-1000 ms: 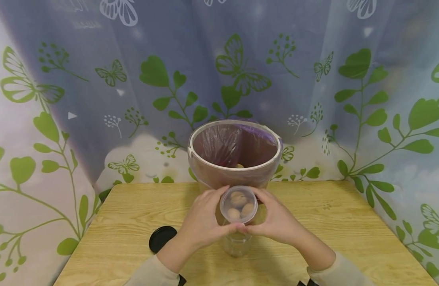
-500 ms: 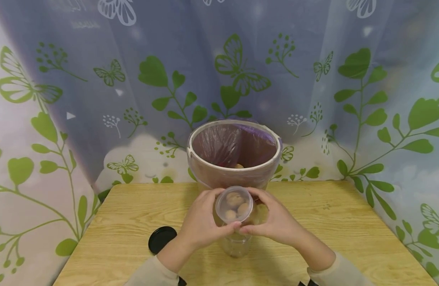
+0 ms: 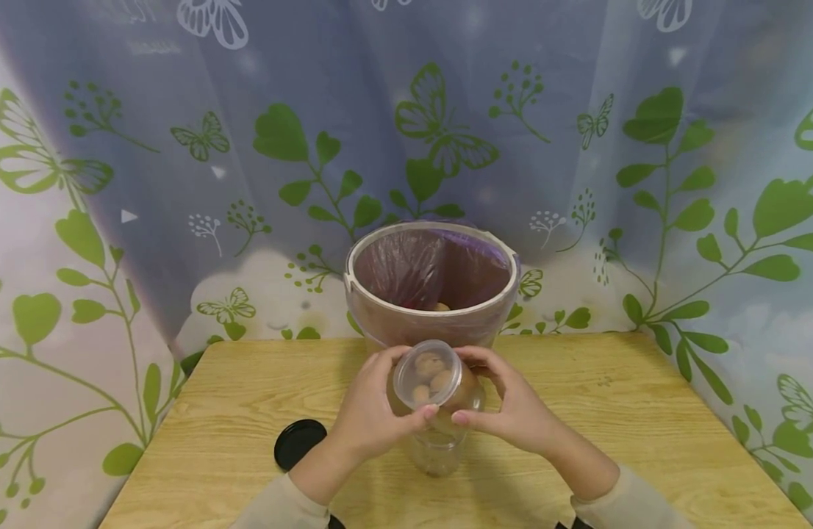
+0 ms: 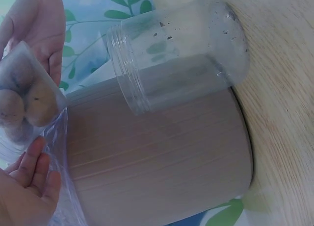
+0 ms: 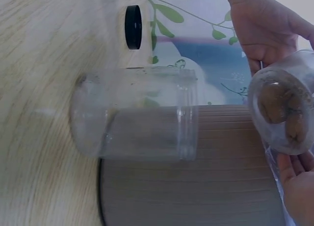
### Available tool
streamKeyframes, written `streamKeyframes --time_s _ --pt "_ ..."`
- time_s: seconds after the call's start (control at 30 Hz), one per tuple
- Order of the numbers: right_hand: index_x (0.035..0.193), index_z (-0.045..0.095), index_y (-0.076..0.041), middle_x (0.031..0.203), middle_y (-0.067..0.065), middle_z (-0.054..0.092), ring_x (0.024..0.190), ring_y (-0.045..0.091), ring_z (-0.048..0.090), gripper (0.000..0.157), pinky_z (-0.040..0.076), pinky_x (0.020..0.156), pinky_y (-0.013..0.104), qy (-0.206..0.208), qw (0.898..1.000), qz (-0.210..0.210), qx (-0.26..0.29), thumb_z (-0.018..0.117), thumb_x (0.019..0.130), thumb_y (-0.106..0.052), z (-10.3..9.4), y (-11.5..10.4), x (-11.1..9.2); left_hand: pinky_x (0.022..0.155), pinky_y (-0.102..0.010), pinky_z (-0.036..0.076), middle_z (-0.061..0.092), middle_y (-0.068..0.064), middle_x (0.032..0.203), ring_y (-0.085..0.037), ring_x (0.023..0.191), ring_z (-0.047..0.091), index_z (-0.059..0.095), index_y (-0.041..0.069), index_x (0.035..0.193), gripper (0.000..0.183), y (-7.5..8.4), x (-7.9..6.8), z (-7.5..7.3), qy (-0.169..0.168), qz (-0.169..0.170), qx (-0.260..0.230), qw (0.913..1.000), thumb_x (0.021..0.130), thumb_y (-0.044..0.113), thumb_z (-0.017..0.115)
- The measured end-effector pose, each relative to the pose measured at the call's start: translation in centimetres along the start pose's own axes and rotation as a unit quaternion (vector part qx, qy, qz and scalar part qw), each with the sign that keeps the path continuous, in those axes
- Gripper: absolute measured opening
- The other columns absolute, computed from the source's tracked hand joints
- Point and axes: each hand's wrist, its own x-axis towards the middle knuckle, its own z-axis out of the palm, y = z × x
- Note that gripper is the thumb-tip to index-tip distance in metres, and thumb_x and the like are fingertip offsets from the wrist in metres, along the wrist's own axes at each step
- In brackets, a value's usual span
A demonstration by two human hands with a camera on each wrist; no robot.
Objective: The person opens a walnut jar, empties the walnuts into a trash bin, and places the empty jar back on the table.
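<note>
Both hands hold a clear plastic jar of walnuts (image 3: 467, 393) above the table, its pale round end tilted up and to the left. My left hand (image 3: 373, 408) grips it from the left, thumb across the near side and fingers behind. From the right, my right hand (image 3: 522, 411) cups the body with thumb and fingers. Several walnuts (image 5: 296, 128) show through the plastic; whether a lid covers the upper end I cannot tell. Below stands a second clear jar (image 4: 179, 54), upright, uncapped and without nuts, its threaded neck visible. Small dark specks cling to its wall.
Behind the jars stands a bin (image 3: 426, 323) with a white rim and a plastic liner; a brown round thing shows inside. A black lid (image 3: 301, 444) lies left on the wooden table (image 3: 234, 382). A leaf-patterned curtain (image 3: 353, 88) hangs behind.
The held jar has tilted and shifted slightly left, so more of its side shows. The two thumbs, touching before, are now apart. The standing jar and the black lid stay put.
</note>
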Motion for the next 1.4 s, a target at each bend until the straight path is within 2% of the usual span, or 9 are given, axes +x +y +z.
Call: streamKeyframes --time_s 0.13,0.37,0.7,1.03,1.23,1.4 --pt "0.145 0.044 -0.009 0.139 0.007 0.052 0.125 0.019 0.051 0.074 0.041 0.105 0.028 -0.009 0.999 -0.013 0.031 0.081 0.081 0.000 0.1 0.6 -0.2 0.095 -0.049 0.048 0.061 0.001 0.125 -0.018 0.117 0.056 0.054 0.010 0.135 0.074 -0.2 -0.1 0.0 -0.001 -0.002 -0.023 0.9997 0.077 0.048 0.078" --pt "0.144 0.040 -0.005 0.138 0.009 0.052 0.128 0.018 0.050 0.072 0.040 0.107 0.027 -0.017 0.996 -0.009 0.088 0.080 0.084 -0.003 0.6 1.2 -0.2 0.100 -0.054 0.043 0.059 0.000 0.128 -0.019 0.118 0.056 0.053 0.009 0.137 0.073 -0.4 -0.3 0.0 -0.008 -0.034 -0.058 0.9977 0.078 0.045 0.079" --pt "0.144 0.038 -0.002 0.140 0.008 0.054 0.130 0.018 0.051 0.076 0.041 0.107 0.029 -0.017 0.994 -0.033 0.103 0.079 0.080 0.006 1.0 1.8 0.0 0.102 -0.059 0.039 0.059 -0.001 0.130 -0.022 0.120 0.055 0.050 0.009 0.140 0.076 -0.7 -0.5 -0.4 -0.022 -0.054 -0.079 0.9952 0.078 0.042 0.080" --pt "0.140 0.040 0.005 0.135 0.005 0.057 0.123 0.017 0.054 0.075 0.045 0.102 0.028 -0.009 0.989 -0.071 0.126 0.080 0.077 0.010 1.1 2.4 0.1 0.108 -0.059 0.034 0.049 -0.003 0.143 -0.023 0.131 0.047 0.042 0.014 0.148 0.083 -0.9 -0.1 -1.2 -0.084 -0.034 -0.088 0.9920 0.082 0.045 0.081" --pt "0.141 0.040 0.006 0.135 0.005 0.057 0.123 0.017 0.054 0.076 0.045 0.102 0.028 -0.008 0.988 -0.076 0.134 0.079 0.076 0.013 1.1 2.4 0.1 0.110 -0.058 0.033 0.045 -0.002 0.148 -0.022 0.135 0.043 0.040 0.016 0.151 0.085 -1.0 0.3 -1.4 -0.082 0.001 -0.082 0.9932 0.082 0.046 0.081" --pt "0.140 0.040 0.007 0.134 0.005 0.058 0.124 0.017 0.055 0.077 0.045 0.103 0.028 -0.005 0.989 -0.075 0.130 0.079 0.073 0.015 1.2 2.4 0.0 0.110 -0.056 0.034 0.047 -0.001 0.144 -0.021 0.133 0.044 0.045 0.014 0.147 0.083 -0.9 0.3 -1.5 -0.077 0.001 -0.069 0.9947 0.079 0.039 0.085"
